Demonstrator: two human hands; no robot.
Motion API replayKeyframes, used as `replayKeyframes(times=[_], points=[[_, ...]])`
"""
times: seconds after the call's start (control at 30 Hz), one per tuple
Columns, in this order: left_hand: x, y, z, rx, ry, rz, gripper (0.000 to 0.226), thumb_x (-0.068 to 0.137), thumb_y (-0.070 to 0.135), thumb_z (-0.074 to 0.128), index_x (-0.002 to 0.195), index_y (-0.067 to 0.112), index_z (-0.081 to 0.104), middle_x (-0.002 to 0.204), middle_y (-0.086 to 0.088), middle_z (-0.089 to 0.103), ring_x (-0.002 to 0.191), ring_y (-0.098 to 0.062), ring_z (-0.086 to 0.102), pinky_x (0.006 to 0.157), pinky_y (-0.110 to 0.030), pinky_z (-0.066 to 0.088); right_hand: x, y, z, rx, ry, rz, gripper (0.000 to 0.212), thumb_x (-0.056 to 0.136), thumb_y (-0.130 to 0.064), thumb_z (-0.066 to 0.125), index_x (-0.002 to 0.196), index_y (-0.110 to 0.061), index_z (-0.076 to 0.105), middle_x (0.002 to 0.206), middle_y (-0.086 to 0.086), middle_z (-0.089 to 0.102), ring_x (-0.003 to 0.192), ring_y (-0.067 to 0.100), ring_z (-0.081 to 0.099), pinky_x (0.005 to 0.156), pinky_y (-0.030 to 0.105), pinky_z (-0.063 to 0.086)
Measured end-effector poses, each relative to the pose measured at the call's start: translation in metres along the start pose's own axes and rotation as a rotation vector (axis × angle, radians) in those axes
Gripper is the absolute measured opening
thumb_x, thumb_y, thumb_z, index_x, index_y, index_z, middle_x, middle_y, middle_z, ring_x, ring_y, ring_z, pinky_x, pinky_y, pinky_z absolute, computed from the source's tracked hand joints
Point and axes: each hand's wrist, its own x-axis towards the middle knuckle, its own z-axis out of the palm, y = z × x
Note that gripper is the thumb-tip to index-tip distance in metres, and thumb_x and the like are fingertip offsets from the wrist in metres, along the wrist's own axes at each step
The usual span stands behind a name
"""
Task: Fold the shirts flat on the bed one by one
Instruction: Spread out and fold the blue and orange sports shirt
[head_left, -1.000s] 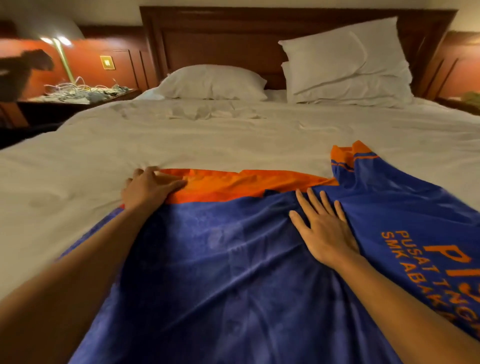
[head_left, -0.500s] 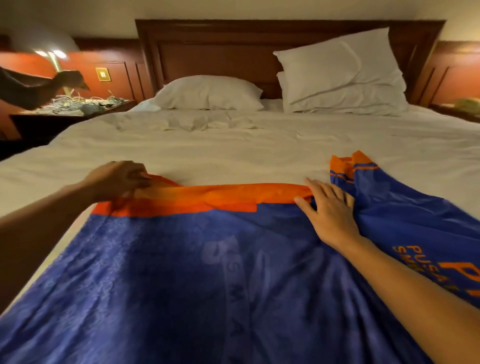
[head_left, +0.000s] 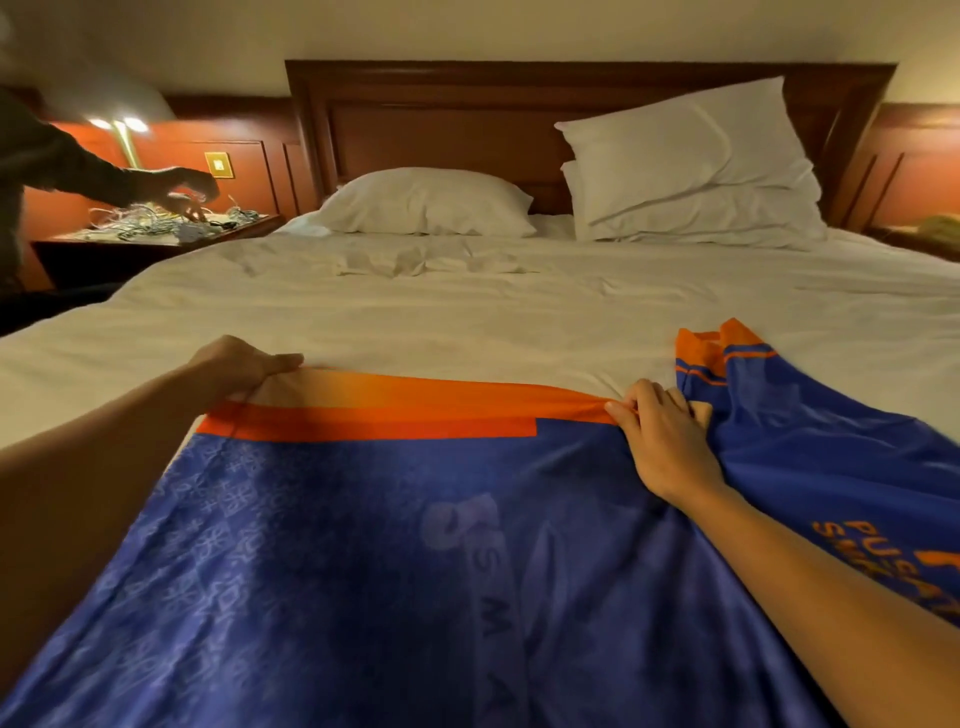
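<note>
Currently both grips are on the shirt (head_left: 389, 545). Left grip (head_left: 244, 364) is curled round the left corner of the orange hem band (head_left: 415, 410), with fabric bunched under the fingers. Right grip (head_left: 660, 441) pinches the band's right end between thumb and fingertips, and the rest of that hand lies on blue cloth. The hem runs left-right between the two grips, fairly taut.

The shirt lies spread on the bed (head_left: 467, 322), its blue body between my forearms and down towards me. Its long axis runs from me out past the grips towards the headboard (head_left: 467, 114), and the hem end points away from me. Faint lettering on the body runs along that axis. Just right of the right grip, a crumpled sleeve (head_left: 737, 358) with an orange cuff sticks out ahead. Orange print (head_left: 883, 545) sits right of my right forearm, only partly readable.

Beyond the grips is wrinkled white sheet, then one pillow (head_left: 426, 202) ahead of the left grip and two stacked pillows (head_left: 691, 161) ahead of the right grip. Far left of the left grip, another person's hand (head_left: 182, 189) is at tangled cables (head_left: 150, 221) on a bedside bench (head_left: 104, 260), with a lit lamp (head_left: 122, 127) above.
</note>
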Motion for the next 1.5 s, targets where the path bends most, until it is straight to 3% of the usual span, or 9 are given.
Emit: replayKeyframes(times=[0.17, 0.27, 0.47, 0.57, 0.77, 1.0, 1.2, 1.37, 1.5], points=[[-0.001, 0.008, 0.0, -0.22, -0.212, 0.019, 0.035, 0.091, 0.043, 0.068, 0.085, 0.009, 0.066, 0.068, -0.012, 0.065, 0.065, -0.024, 0.06, 0.061, -0.029, 0.05, 0.001, 0.001, 0.002, -0.002, 0.031, 0.023, 0.043, 0.096, -0.058, 0.023, 0.085, -0.021, 0.042, 0.088, -0.004, 0.049, 0.09, 0.024, 0.046, 0.077, 0.035, 0.018], [-0.003, 0.002, -0.002, -0.325, -0.471, 0.135, 0.022, 0.089, 0.016, 0.069, 0.111, 0.017, 0.071, 0.104, -0.007, 0.075, 0.093, -0.019, 0.07, 0.079, -0.031, 0.057, 0.005, 0.003, 0.005, -0.05, -0.02, 0.04, 0.038, 0.101, -0.052, 0.029, 0.091, -0.02, 0.048, 0.098, -0.001, 0.051, 0.099, 0.025, 0.046, 0.08, 0.038, 0.02], [-0.002, 0.001, 0.007, 0.168, 0.066, 0.183, 0.026, 0.082, 0.034, 0.08, 0.097, 0.013, 0.076, 0.11, -0.015, 0.066, 0.095, -0.031, 0.055, 0.076, -0.035, 0.042, 0.014, 0.002, 0.008, -0.221, -0.209, 0.037, 0.038, 0.104, -0.051, 0.026, 0.108, -0.024, 0.053, 0.118, 0.001, 0.047, 0.111, 0.027, 0.04, 0.082, 0.039, 0.019], [-0.025, 0.015, 0.031, 0.459, 0.311, 0.251, 0.04, 0.091, 0.04, 0.068, 0.123, 0.017, 0.063, 0.129, -0.021, 0.054, 0.119, -0.042, 0.047, 0.099, -0.049, 0.037, 0.021, -0.002, 0.001, -0.144, -0.311, 0.058, 0.037, 0.104, -0.05, 0.031, 0.11, -0.022, 0.055, 0.121, 0.005, 0.048, 0.116, 0.031, 0.041, 0.087, 0.042, 0.024], [-0.122, 0.067, 0.128, 0.206, 0.01, 0.53, 0.066, 0.093, 0.066, 0.041, 0.151, 0.034, 0.038, 0.16, -0.006, 0.032, 0.147, -0.028, 0.029, 0.12, -0.046, 0.021, 0.024, 0.055, -0.04, 0.097, -0.046, 0.068, 0.032, 0.101, -0.034, 0.047, 0.123, -0.016, 0.061, 0.13, 0.012, 0.056, 0.121, 0.04, 0.051, 0.102, 0.053, 0.039], [-0.134, 0.058, 0.166, 0.4, 0.052, 0.539, 0.089, 0.074, 0.085, 0.001, 0.155, 0.049, 0.007, 0.167, 0.009, 0.006, 0.154, -0.02, 0.002, 0.122, -0.047, 0.003, 0.025, 0.178, -0.067, -0.275, -0.637, 0.355, 0.063, 0.099, -0.065, 0.014, 0.157, -0.039, 0.016, 0.166, 0.004, 0.014, 0.151, 0.031, 0.018, 0.118, 0.058, 0.013], [-0.136, 0.057, 0.172, 0.416, 0.084, 0.545, 0.086, 0.076, 0.081, 0.001, 0.156, 0.048, 0.01, 0.167, 0.009, 0.007, 0.154, -0.019, 0.003, 0.123, -0.046, 0.003, 0.068, 0.144, -0.056, -0.314, -0.07, 0.224, 0.045, 0.098, -0.052, 0.045, 0.125, -0.02, 0.062, 0.123, 0.021, 0.055, 0.115, 0.041, 0.048, 0.096, 0.051, 0.036], [-0.134, 0.055, 0.174, 0.407, 0.117, 0.553, 0.073, 0.088, 0.076, 0.014, 0.155, 0.048, 0.013, 0.167, 0.009, 0.01, 0.154, -0.018, 0.003, 0.123, -0.046, 0.003, 0.1, 0.118, -0.03, -0.244, -0.288, 0.37, 0.052, 0.098, -0.056, 0.045, 0.126, -0.016, 0.061, 0.138, 0.018, 0.049, 0.124, 0.041, 0.046, 0.104, 0.049, 0.033], [-0.132, 0.052, 0.177, 0.399, 0.152, 0.571, 0.073, 0.089, 0.079, 0.011, 0.155, 0.048, 0.016, 0.166, 0.008, 0.015, 0.154, -0.02, 0.007, 0.123, -0.046, 0.005, 0.121, 0.097, -0.022, -0.205, -0.048, 0.314, 0.026, 0.099, -0.024, 0.047, 0.102, -0.004, 0.062, 0.109, 0.024, 0.064, 0.097, 0.043, 0.06, 0.071, 0.039, 0.041]])
